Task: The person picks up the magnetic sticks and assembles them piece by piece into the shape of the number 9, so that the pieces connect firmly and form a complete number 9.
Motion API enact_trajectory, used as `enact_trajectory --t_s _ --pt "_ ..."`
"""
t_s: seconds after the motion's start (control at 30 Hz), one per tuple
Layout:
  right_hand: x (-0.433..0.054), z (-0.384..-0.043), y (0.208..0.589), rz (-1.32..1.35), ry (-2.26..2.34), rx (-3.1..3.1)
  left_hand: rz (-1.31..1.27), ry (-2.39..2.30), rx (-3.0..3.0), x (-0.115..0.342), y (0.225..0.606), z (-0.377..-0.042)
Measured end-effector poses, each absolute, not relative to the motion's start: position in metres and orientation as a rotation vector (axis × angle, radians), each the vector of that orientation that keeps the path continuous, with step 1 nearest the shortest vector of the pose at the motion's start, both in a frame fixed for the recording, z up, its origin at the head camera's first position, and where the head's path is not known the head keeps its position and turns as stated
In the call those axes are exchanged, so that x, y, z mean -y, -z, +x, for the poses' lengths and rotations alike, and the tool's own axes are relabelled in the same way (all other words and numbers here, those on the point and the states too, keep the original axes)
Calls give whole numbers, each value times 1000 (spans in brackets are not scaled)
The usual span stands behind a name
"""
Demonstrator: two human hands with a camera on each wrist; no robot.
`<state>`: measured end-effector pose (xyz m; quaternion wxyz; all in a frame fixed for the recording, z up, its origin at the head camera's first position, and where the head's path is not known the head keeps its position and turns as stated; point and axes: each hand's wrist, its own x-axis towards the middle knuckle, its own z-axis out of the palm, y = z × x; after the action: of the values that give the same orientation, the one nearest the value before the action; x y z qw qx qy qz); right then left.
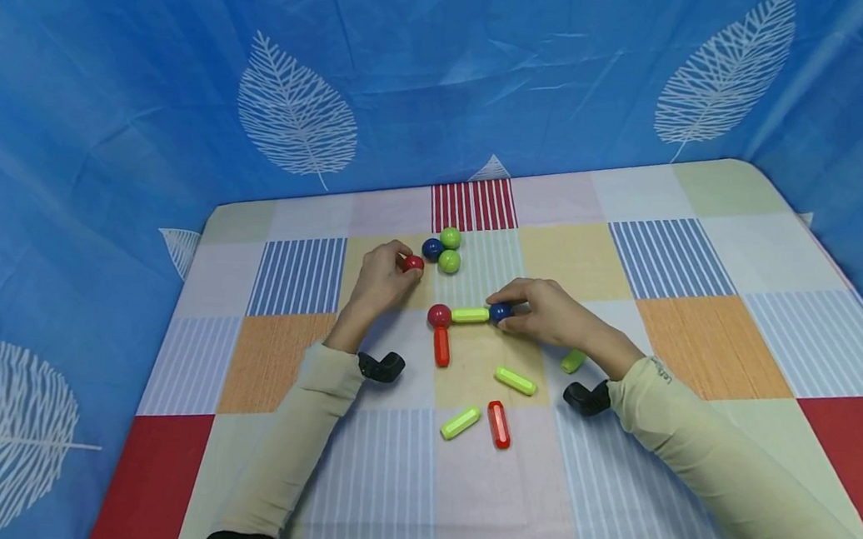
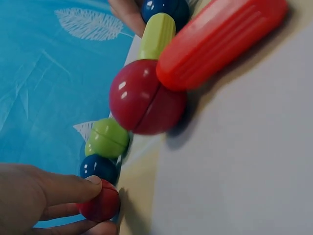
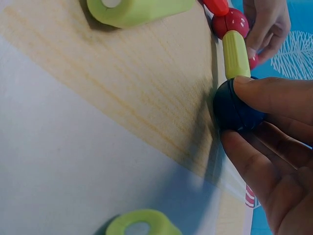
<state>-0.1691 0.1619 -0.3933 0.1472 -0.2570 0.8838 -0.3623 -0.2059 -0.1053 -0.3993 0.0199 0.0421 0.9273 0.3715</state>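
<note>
Fingers (image 2: 66, 188) and thumb of the left hand (image 1: 381, 278) pinch a glossy red plastic ball (image 1: 413, 263), parted only by its width, on the patchwork-covered counter (image 1: 682, 337). Just to its right are a dark blue plastic ball (image 1: 432, 249) and, touching that, two lime-green plastic balls (image 1: 449, 250), one farther back than the other.

Nearer the person, a second red ball (image 1: 439, 316) meets a red plastic rod (image 1: 442, 347), which points back toward the person, and a lime-green plastic rod (image 1: 469, 315), which runs rightward. At this rod's right end sits a second blue ball (image 1: 499, 312), gripped between the thumb and fingers of the right hand (image 1: 549, 311), spread just to its width (the right wrist view shows rod and ball touching).

In front, left to right, lie a loose lime rod (image 1: 461, 423), a loose red rod (image 1: 499, 424) and another lime rod (image 1: 515, 381); one more lime rod (image 1: 574, 361) lies beside the right hand.
</note>
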Motion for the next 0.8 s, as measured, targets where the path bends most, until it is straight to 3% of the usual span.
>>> enact_trajectory --t_s 0.8 --pt "-165 -169 392 -709 1056 -2538 182 -1190 -2896 159 399 -137"
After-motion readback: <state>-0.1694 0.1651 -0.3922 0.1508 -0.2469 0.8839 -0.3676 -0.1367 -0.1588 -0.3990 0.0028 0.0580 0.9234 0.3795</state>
